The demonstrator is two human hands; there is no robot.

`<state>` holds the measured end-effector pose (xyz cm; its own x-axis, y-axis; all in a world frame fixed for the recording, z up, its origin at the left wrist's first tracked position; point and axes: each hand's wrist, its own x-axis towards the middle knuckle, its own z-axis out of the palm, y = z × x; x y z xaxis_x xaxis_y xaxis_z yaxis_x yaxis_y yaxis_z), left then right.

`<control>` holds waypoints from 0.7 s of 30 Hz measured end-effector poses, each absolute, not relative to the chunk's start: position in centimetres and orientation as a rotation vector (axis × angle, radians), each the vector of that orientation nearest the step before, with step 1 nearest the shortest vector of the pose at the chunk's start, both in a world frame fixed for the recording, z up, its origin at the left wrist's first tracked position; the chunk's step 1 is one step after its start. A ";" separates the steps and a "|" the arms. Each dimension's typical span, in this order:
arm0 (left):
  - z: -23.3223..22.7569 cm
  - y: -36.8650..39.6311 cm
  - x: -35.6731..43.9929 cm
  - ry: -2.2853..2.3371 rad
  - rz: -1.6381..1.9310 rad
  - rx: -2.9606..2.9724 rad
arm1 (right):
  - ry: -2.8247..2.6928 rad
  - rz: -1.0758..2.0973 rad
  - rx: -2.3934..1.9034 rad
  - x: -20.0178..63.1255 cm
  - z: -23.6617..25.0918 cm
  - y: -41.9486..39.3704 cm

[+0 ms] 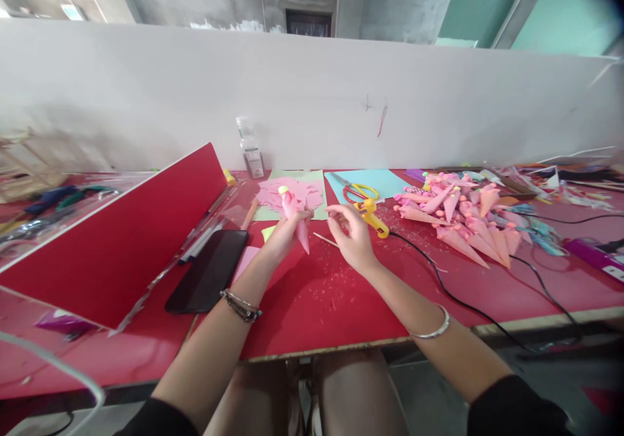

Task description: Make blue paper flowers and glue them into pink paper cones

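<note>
Pink paper cone (295, 218) gripped in left hand (287, 231); right hand (351, 234) half-open beside it, empty.

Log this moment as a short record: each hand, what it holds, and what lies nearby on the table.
left hand: holds a pink cone, tip pointing down, yellow ball on top
right hand: open, fingers spread, beside the cone, holding nothing that shows
glue gun: yellow, on the table just past the right hand, black cord trailing right
scissors: on the blue sheet
cone pile: finished pink cones, right of the glue gun
phone: dark, flat, left of the left arm
table: red, flecked with scraps
</note>
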<state>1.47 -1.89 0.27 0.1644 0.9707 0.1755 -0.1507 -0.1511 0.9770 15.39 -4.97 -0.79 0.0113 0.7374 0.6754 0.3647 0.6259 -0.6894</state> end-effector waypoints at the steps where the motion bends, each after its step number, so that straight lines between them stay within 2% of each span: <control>1: 0.4 -2.0 1.4 0.785 1.207 1.265 | -1.644 0.374 -0.941 15.4 -0.9 -4.9; 6: 0.8 -2.7 1.5 0.538 1.022 1.296 | -1.804 0.416 -0.937 15.1 -1.4 -4.8; 21: 0.2 -2.6 1.7 0.487 0.912 1.332 | -1.724 0.335 -0.994 15.1 -1.2 -5.0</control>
<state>1.65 -2.56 0.18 0.5806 0.7918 0.1896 -0.2831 -0.0220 0.9588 15.14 -5.01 -1.18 -0.0849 0.7525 0.6531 0.4532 0.6129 -0.6473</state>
